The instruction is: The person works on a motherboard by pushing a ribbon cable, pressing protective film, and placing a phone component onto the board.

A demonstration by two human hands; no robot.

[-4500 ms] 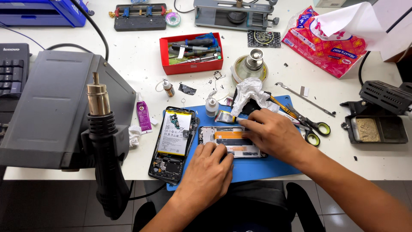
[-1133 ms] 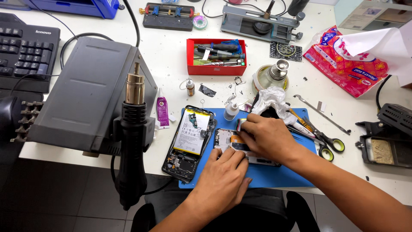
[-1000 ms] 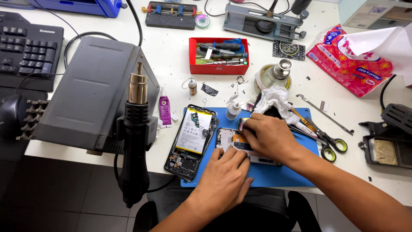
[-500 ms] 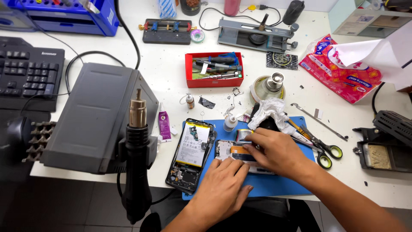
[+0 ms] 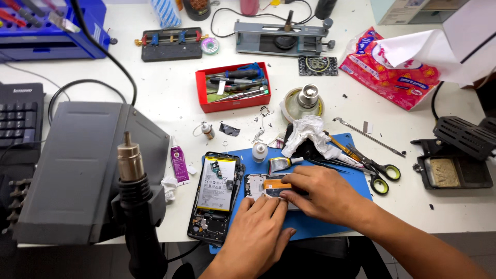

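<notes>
On a blue work mat (image 5: 336, 217) lies a small phone part (image 5: 266, 187), a frame piece with an orange strip across it. My left hand (image 5: 256, 232) rests flat on its near edge, fingertips pressing it down. From the right, my right hand (image 5: 320, 194) covers the part's right side, fingers on the orange strip. Whether either hand holds a tool is hidden. An opened phone (image 5: 214, 195) with its battery showing lies just left of the part, half on the mat.
A hot-air gun (image 5: 135, 206) stands in its holder on the grey station (image 5: 77, 170) at the left. Scissors (image 5: 374, 168), a crumpled tissue (image 5: 310, 134), small bottles, a red tool tray (image 5: 233, 87) and a tissue pack (image 5: 398, 72) surround the mat. A black stand (image 5: 457, 160) sits at the right.
The view has shifted so the desk's far side shows more. Both hands stay on the phone part; my right hand has slid slightly lower over it.
</notes>
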